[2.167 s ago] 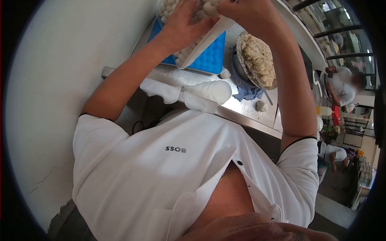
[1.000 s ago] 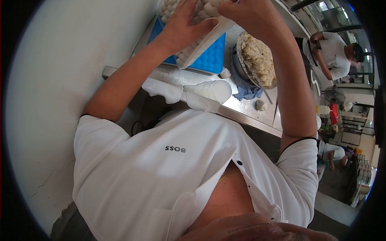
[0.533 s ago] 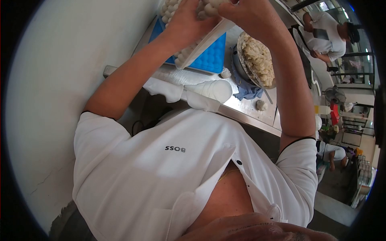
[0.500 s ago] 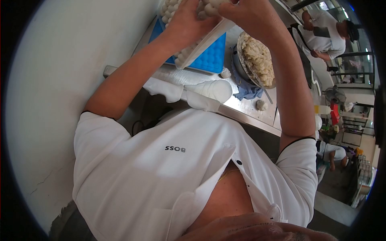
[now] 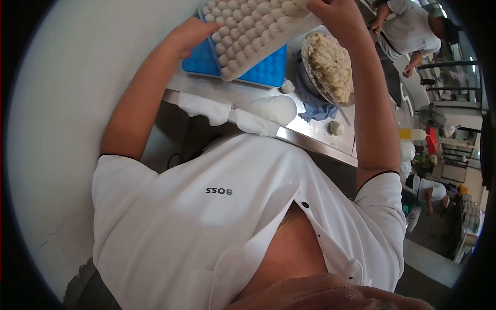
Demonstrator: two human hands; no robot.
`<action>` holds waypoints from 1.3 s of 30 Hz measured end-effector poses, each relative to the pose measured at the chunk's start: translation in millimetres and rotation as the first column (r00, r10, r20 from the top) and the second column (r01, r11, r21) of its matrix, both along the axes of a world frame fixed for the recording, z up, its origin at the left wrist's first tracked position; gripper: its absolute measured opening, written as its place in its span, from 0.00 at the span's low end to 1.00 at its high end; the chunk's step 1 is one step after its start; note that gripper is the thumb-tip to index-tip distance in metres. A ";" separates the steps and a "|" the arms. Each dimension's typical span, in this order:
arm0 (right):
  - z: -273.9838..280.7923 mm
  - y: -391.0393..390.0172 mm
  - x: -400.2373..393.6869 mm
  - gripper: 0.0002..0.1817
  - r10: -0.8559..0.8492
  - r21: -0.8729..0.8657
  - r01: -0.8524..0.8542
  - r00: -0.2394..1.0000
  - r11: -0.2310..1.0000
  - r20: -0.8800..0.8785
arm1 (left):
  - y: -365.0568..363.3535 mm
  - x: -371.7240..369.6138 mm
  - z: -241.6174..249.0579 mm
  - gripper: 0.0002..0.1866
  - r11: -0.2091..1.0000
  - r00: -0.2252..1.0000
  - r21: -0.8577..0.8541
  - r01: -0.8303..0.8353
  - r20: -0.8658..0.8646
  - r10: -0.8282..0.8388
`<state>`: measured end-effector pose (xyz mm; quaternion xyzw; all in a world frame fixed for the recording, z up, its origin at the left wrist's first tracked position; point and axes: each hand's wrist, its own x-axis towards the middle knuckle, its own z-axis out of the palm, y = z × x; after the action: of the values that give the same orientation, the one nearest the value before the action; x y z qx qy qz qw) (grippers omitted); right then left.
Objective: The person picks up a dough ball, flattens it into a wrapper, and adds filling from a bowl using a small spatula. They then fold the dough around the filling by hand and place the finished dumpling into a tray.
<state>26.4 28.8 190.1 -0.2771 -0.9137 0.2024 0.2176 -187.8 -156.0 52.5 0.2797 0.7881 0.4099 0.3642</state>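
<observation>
A pale tray (image 5: 268, 46) filled with rows of white, rounded dumplings (image 5: 243, 26) is tilted over a blue tray with round hollows (image 5: 268, 72). My left hand (image 5: 194, 36) is closed on its left edge, the fingertips beside the outer dumplings. At the upper right, my right hand (image 5: 336, 15) grips the opposite corner, partly cut off by the frame top. To the right of the trays stands a metal bowl (image 5: 304, 72) of pale, chunky filling (image 5: 330, 64), with a utensil handle (image 5: 343, 114) sticking out toward me. White round wrappers (image 5: 283, 109) are stacked near the table edge.
White cloths (image 5: 204, 109) hang over the steel table's front edge (image 5: 310, 144). A blue cloth (image 5: 318, 109) lies under the bowl, and small dough lumps (image 5: 336, 127) sit nearby. A wall (image 5: 77, 129) borders my left. Co-workers (image 5: 413, 26) are at the right.
My left hand has moved left and down to the tray's left edge, uncovering the dumplings. My right hand has shifted slightly right, and the tray has tilted more toward me.
</observation>
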 end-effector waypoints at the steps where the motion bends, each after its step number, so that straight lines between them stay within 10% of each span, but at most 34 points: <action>1: -4.0 6.2 2.4 0.15 -0.021 -0.027 0.021 1.000 0.999 -0.004 | 0.1 -0.2 -2.2 0.45 0.999 1.000 -0.046 -0.027 -0.016 0.026; 6: -42.8 33.3 19.3 0.14 -0.144 -0.066 0.144 0.989 0.987 0.014 | 6.1 2.7 -11.2 0.47 0.995 0.991 -0.099 -0.009 0.131 0.022; 9: -108.5 80.8 31.8 0.11 -0.050 -0.565 -0.126 0.957 0.815 -0.287 | 8.8 1.0 -21.5 0.44 0.989 0.988 -0.149 0.005 0.151 0.018; 16: -178.5 33.7 51.1 0.14 -0.245 -0.753 -0.062 0.925 0.655 -0.290 | 6.1 -13.7 -28.8 0.36 0.992 0.960 -0.085 -0.094 0.258 0.113; 21: -193.0 23.7 52.5 0.12 -0.138 -0.830 -0.057 0.978 0.555 -0.159 | 9.5 -24.3 -27.2 0.38 0.966 0.987 -0.210 -0.153 -0.085 0.138; 31: -200.4 21.3 46.0 0.14 -0.010 -0.734 0.108 0.991 0.671 0.136 | 15.9 -55.4 -45.6 0.36 0.918 0.969 -0.330 -0.221 -0.179 0.169; 33: -197.2 25.9 49.7 0.14 0.012 -0.735 0.094 0.990 0.671 0.138 | 15.7 -54.5 -58.2 0.24 0.943 0.944 -0.026 -0.331 -0.016 0.331; 39: -202.2 22.0 46.7 0.15 0.084 -0.811 -0.012 0.995 0.584 0.046 | 15.7 -20.1 -22.2 0.32 0.896 0.865 -0.042 -0.442 -0.283 0.414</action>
<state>73.2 50.8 -12.2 -0.3287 -0.7364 0.5907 0.0259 -207.9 -140.4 30.2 0.1310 0.8927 0.3968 0.1687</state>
